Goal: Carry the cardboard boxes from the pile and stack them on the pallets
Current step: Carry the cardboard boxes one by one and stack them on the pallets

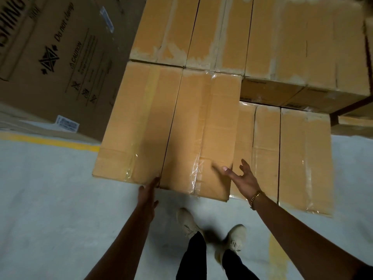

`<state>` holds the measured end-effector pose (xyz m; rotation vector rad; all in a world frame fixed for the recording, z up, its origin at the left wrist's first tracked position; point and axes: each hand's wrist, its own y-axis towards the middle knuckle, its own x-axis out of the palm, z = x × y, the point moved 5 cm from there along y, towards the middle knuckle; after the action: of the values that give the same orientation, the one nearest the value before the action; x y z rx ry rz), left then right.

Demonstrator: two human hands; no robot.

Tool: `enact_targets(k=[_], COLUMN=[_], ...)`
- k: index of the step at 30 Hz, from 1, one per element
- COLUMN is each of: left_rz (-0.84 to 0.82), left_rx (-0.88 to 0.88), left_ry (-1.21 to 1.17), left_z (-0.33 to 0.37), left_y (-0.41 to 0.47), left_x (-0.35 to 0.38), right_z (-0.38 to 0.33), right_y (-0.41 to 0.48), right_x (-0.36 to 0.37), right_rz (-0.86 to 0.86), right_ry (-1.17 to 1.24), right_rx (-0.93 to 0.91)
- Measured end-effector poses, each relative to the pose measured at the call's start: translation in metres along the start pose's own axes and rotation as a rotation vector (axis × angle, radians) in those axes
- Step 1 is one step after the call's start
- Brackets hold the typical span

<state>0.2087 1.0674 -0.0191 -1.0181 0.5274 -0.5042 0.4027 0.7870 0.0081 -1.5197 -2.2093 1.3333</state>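
The taped cardboard box (201, 128) lies on top at the near edge of the stack of boxes (302, 47), beside a large printed carton (56, 63). The left hand (148, 194) touches its near edge with straight fingers; the right hand (243, 178), fingers spread apart, touches its near right corner.

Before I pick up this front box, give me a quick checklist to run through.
1. Left hand on the front box: ok, fingertips at its near edge.
2. Right hand grip: not ok, fingers spread open at the near right corner, holding nothing.
3. Tape: cannot tell; the clear tape looks wrinkled near the edge.
4. Footing: ok, both shoes on the grey floor.
5. Room on the left: cannot tell; a big printed carton stands on that side.
6. Weight: cannot tell.
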Motion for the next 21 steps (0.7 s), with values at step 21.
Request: enact_targets(k=[21], left_rz=[-0.331], left_rx=[0.758], left_ry=[0.81], left_z=[0.064], left_y=[-0.329], left_x=[0.13], right_z=[-0.015], right_y=[-0.246], right_x=[-0.233], right_rz=[0.096], right_ry=[0.084], right_rx=[-0.231])
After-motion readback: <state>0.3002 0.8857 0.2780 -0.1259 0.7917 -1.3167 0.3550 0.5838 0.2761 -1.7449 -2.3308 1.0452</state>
